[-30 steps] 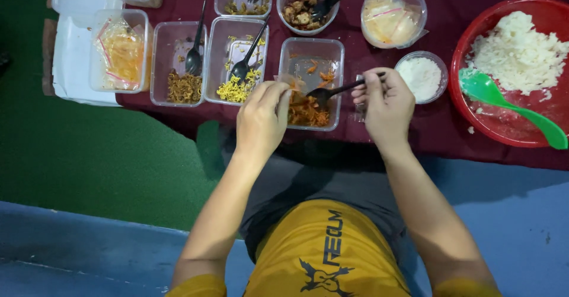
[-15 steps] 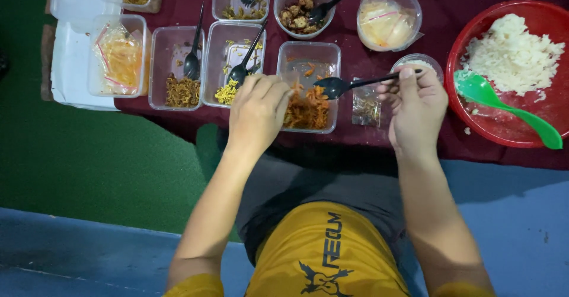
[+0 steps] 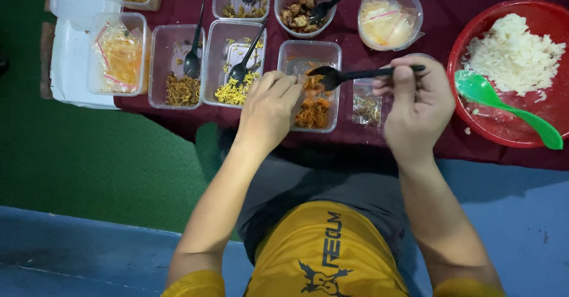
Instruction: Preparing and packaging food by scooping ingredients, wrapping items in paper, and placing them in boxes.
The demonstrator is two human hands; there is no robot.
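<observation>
I see the right hand [image 3: 416, 104] pinching a black spoon [image 3: 355, 73] by its handle, its bowl above the clear tub [image 3: 310, 54] of orange food at the table's near edge. The left hand [image 3: 268, 110] grips that tub's left rim.

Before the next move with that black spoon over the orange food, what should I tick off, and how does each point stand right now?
1. Right hand grips the black spoon by its handle: ok.
2. Spoon bowl is over the clear tub of orange food: ok.
3. Food loaded on the spoon: cannot tell.
4. Left hand rests at the tub's near left edge, steadying it: ok.
5. What the left fingers pinch: cannot tell.
6. Small clear bag lies beside the tub, under the spoon handle: ok.
</observation>
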